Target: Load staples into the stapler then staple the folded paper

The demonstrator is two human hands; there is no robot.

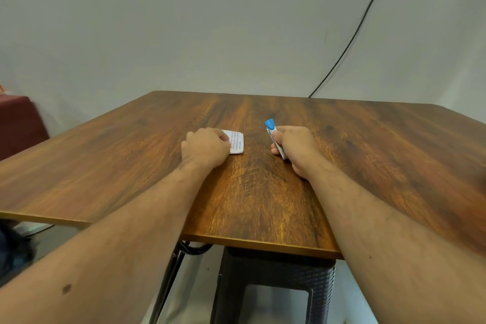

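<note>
Table (263, 205): we saw bare wood on every side of both hands, its near edge low in the frame. Paper (237, 142): small, white, folded, printed, lay flat at frame centre; left hand (206, 148) curled over its left edge, pinching it. Stapler (273, 137): blue-tipped, slim, silver-bodied, right of centre, gripped in right hand (297, 147).

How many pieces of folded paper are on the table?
1. The folded paper lies under the left hand, near the table centre. Another could be hidden beneath that hand.
</note>
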